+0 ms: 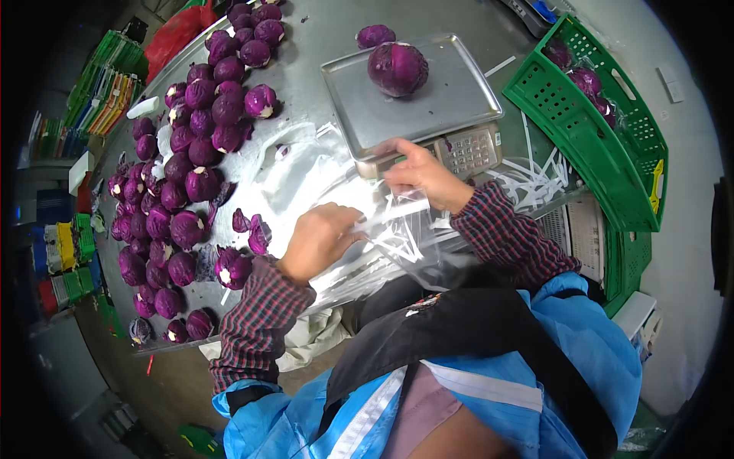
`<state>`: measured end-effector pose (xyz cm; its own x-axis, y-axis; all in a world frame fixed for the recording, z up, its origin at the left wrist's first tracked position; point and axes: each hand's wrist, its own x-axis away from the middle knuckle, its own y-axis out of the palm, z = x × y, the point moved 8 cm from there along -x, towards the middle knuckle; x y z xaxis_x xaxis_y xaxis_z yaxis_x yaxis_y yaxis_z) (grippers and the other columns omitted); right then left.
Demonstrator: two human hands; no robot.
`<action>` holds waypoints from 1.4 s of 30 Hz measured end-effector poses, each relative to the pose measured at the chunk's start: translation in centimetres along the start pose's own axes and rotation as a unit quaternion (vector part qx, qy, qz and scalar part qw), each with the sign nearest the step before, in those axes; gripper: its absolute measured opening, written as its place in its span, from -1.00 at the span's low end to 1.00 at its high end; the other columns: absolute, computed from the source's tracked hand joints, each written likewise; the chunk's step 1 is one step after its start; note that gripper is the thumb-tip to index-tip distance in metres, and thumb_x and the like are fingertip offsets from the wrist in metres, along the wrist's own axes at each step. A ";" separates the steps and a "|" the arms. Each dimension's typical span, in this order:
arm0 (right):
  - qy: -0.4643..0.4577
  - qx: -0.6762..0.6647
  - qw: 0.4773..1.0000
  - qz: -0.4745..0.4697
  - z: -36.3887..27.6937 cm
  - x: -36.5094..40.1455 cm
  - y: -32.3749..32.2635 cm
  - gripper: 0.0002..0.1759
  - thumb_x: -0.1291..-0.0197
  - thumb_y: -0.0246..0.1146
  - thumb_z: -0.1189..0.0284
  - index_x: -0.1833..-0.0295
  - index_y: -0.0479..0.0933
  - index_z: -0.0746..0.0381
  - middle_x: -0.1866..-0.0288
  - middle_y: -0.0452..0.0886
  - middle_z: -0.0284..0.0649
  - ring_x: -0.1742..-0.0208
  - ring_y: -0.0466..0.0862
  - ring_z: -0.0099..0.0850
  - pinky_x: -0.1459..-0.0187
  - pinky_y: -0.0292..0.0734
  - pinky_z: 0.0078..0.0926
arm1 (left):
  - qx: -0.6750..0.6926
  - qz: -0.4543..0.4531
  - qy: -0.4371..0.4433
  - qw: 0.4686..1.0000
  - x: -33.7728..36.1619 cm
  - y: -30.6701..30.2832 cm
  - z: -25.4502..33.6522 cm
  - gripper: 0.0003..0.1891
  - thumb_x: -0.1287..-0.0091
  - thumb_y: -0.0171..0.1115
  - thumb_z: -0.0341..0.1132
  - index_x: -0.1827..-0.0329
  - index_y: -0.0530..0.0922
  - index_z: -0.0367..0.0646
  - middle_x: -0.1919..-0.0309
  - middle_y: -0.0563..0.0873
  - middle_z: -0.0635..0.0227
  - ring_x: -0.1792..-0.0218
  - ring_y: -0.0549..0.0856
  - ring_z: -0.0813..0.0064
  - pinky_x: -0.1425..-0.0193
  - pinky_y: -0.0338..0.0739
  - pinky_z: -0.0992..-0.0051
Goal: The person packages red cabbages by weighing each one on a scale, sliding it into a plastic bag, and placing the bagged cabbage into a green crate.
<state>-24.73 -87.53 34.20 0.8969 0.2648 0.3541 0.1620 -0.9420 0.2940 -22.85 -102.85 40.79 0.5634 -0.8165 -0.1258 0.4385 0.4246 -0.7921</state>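
My left hand is closed in a pinch on the edge of a clear plastic bag over the near side of the steel table. My right hand is at the bag's upper edge, lower fingers curled against the plastic and one finger raised towards the scale. White strips show through or beneath the bag. Just beyond, a large purple cabbage sits on the scale's metal tray. The scale's keypad lies beside my right hand.
Many purple cabbages cover the table's left side. A smaller purple piece lies behind the tray. White strips are heaped right of the keypad. A green crate with wrapped cabbages stands at the right.
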 end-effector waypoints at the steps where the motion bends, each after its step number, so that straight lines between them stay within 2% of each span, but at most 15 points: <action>1: -0.002 -0.002 1.000 -0.002 0.5 0.2 -1.8 -0.57 -0.19 0.22 0.58 -0.19 0.39 0.19 0.48 0.52 -0.40 0.54 0.42 -0.71 0.51 0.29 -0.77 | -0.003 -0.001 -0.001 1.000 -0.6 -0.4 0.0 -0.74 -0.13 0.43 -0.30 0.19 0.63 -0.25 0.46 0.67 0.27 0.39 0.66 0.34 0.21 0.55 0.38; 3: -0.115 0.233 0.965 0.033 -0.6 0.4 -5.7 -0.53 -0.18 0.25 0.58 -0.22 0.39 0.22 0.21 0.62 -0.28 0.27 0.60 -0.59 0.29 0.49 -0.70 | 0.406 0.026 -0.151 0.901 -2.2 -1.4 -1.2 -0.80 -0.28 0.33 -0.30 0.18 0.63 -0.26 0.45 0.65 0.38 0.38 0.63 0.51 0.24 0.52 0.44; 5: -0.177 0.173 0.968 0.039 -1.9 0.5 -7.4 -0.50 -0.25 0.23 0.47 -0.29 0.35 0.32 -0.07 0.59 -0.20 -0.07 0.61 -0.48 0.03 0.56 -0.58 | 0.433 0.045 -0.129 0.891 -4.5 -1.1 -1.2 -0.78 -0.43 0.17 -0.26 0.10 0.61 -0.25 0.52 0.56 0.49 0.45 0.54 0.65 0.26 0.49 0.55; 8: -0.051 -0.281 0.950 -0.124 -6.2 1.5 -6.3 -0.37 -0.30 0.25 0.30 -0.35 0.29 0.45 -0.16 0.56 -0.13 -0.01 0.61 -0.46 -0.07 0.49 -0.51 | 0.554 0.034 -0.176 0.813 -7.9 2.1 -1.3 -0.68 -0.53 -0.04 -0.17 0.04 0.54 -0.27 0.55 0.49 0.48 0.51 0.48 0.67 0.27 0.46 0.63; 13: -0.030 -0.111 0.952 -0.285 -4.9 1.9 -8.3 -0.46 -0.29 0.26 0.27 -0.26 0.41 0.39 0.15 0.67 -0.27 0.19 0.66 -0.50 0.10 0.56 -0.56 | 0.539 0.180 -0.200 0.798 -11.6 3.3 -2.7 -0.75 -0.53 -0.02 -0.22 0.15 0.51 -0.22 0.53 0.51 0.51 0.49 0.50 0.70 0.32 0.45 0.65; 17: 0.040 -0.234 0.970 -0.047 -5.2 -1.6 -14.4 -0.68 -0.29 0.26 0.37 -0.05 0.51 0.35 0.35 0.55 -0.25 0.41 0.53 -0.48 0.25 0.50 -0.51 | 0.426 0.266 -0.287 0.816 -13.9 2.0 -6.8 -0.78 -0.51 0.03 -0.27 0.25 0.51 -0.23 0.59 0.49 0.50 0.51 0.50 0.73 0.42 0.41 0.64; 19: -0.082 0.084 0.986 0.115 -7.9 -6.3 -20.1 -0.77 -0.33 0.17 0.43 -0.02 0.54 0.30 0.29 0.63 -0.30 0.38 0.59 -0.58 0.33 0.50 -0.59 | 0.247 0.343 -0.297 0.856 -16.7 0.0 -9.6 -0.79 -0.44 0.08 -0.31 0.27 0.52 -0.29 0.60 0.55 0.27 0.51 0.57 0.57 0.41 0.43 0.47; 21: -0.340 0.315 0.861 0.210 -12.4 -8.7 -19.5 -0.76 -0.32 0.16 0.41 0.01 0.55 0.32 0.32 0.63 -0.25 0.40 0.57 -0.48 0.33 0.49 -0.48 | 0.131 0.389 -0.281 0.867 -19.8 -1.3 -12.0 -0.80 -0.42 0.08 -0.30 0.21 0.55 -0.29 0.53 0.63 0.15 0.48 0.64 0.36 0.36 0.46 0.35; 25: -0.227 0.486 0.815 0.218 -8.3 -15.6 -20.4 -0.78 -0.15 0.10 0.51 0.12 0.59 0.28 0.28 0.64 0.11 0.24 0.64 0.04 0.19 0.50 -0.20 | 0.209 0.343 -0.444 0.801 -19.0 4.0 -19.8 -0.79 -0.40 0.10 -0.26 0.25 0.58 -0.23 0.47 0.66 0.02 0.43 0.65 0.04 0.30 0.48 0.24; 28: -0.216 0.563 0.761 0.239 -6.8 -15.5 -19.7 -0.79 -0.21 0.11 0.45 0.13 0.58 0.30 0.35 0.66 0.00 0.32 0.67 -0.13 0.22 0.52 -0.25 | 0.157 0.304 -0.399 0.851 -17.6 5.5 -19.5 -0.78 -0.42 0.10 -0.27 0.24 0.58 -0.25 0.52 0.68 0.14 0.52 0.64 0.30 0.38 0.47 0.34; 30: -0.130 0.214 0.947 0.204 -5.0 -16.1 -20.2 -0.79 -0.27 0.16 0.41 0.11 0.57 0.31 0.36 0.67 -0.15 0.39 0.67 -0.37 0.27 0.57 -0.39 | 0.335 0.333 -0.380 0.795 -16.7 6.5 -19.4 -0.80 -0.44 0.08 -0.29 0.22 0.58 -0.25 0.48 0.68 0.25 0.52 0.60 0.46 0.40 0.46 0.44; 31: -0.128 0.216 0.947 0.201 -5.0 -15.4 -19.7 -0.79 -0.27 0.16 0.41 0.11 0.57 0.31 0.36 0.67 -0.15 0.39 0.67 -0.37 0.27 0.57 -0.39 | 0.500 0.351 -0.344 0.713 -16.4 7.4 -19.2 -0.80 -0.47 0.06 -0.31 0.20 0.57 -0.24 0.44 0.69 0.35 0.52 0.56 0.62 0.42 0.44 0.55; 35: -0.138 -0.080 0.978 -0.134 -12.0 -7.3 -9.4 -0.83 -0.31 0.20 0.43 0.12 0.56 0.32 0.35 0.68 -0.25 0.35 0.67 -0.53 0.28 0.60 -0.60 | 0.505 0.327 -0.186 0.777 -11.8 -0.1 -11.4 -0.86 -0.46 0.06 -0.42 0.22 0.57 -0.25 0.31 0.70 0.37 0.24 0.62 0.60 0.13 0.55 0.53; 39: -0.298 0.299 0.830 -0.365 -15.9 1.0 0.0 -0.87 -0.23 0.25 0.44 0.24 0.62 0.29 0.35 0.71 -0.18 0.36 0.71 -0.36 0.32 0.56 -0.51 | 0.154 0.278 -0.003 0.948 -4.2 -8.7 -0.6 -0.90 -0.13 0.19 -0.62 0.33 0.59 -0.26 0.46 0.70 0.24 0.32 0.71 0.31 -0.04 0.61 0.32; 42: -0.327 0.366 0.813 -0.314 -14.7 1.7 2.7 -0.91 -0.15 0.26 0.48 0.30 0.64 0.26 0.39 0.69 -0.17 0.37 0.70 -0.28 0.30 0.56 -0.44 | 0.046 0.273 0.071 0.958 0.4 -10.2 4.5 -0.69 0.10 -0.07 -0.73 0.36 0.56 -0.26 0.58 0.66 0.27 0.55 0.66 0.37 0.09 0.65 0.16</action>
<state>-28.80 -86.61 48.63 0.5315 0.7994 -0.2803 0.6584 -0.5980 -0.4571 -23.95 -105.71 51.48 0.6275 -0.5060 -0.5918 0.1691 0.8305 -0.5307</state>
